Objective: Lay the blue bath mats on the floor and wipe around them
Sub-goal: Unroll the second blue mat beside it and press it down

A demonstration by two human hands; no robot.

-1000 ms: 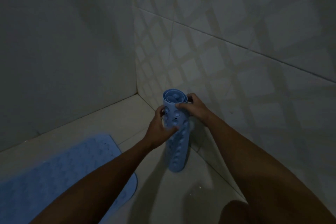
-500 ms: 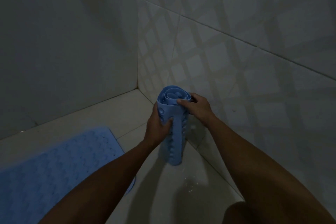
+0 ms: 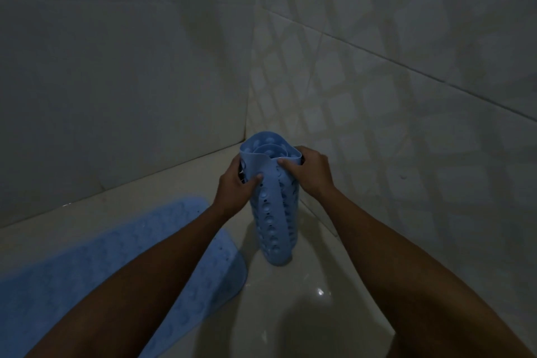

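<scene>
Standing on end on the floor [image 3: 305,299], the rolled mat [image 3: 274,212] is gripped near its top by both hands, left [image 3: 235,186] and right [image 3: 311,171], fingers curled around it; another mat [image 3: 87,270] lies flat left of them.

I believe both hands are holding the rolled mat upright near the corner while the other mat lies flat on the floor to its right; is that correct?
Not quite: the head view shows the flat mat to the left of the rolled mat, not the right. Both the left hand and right hand do hold it upright near the corner.
</scene>
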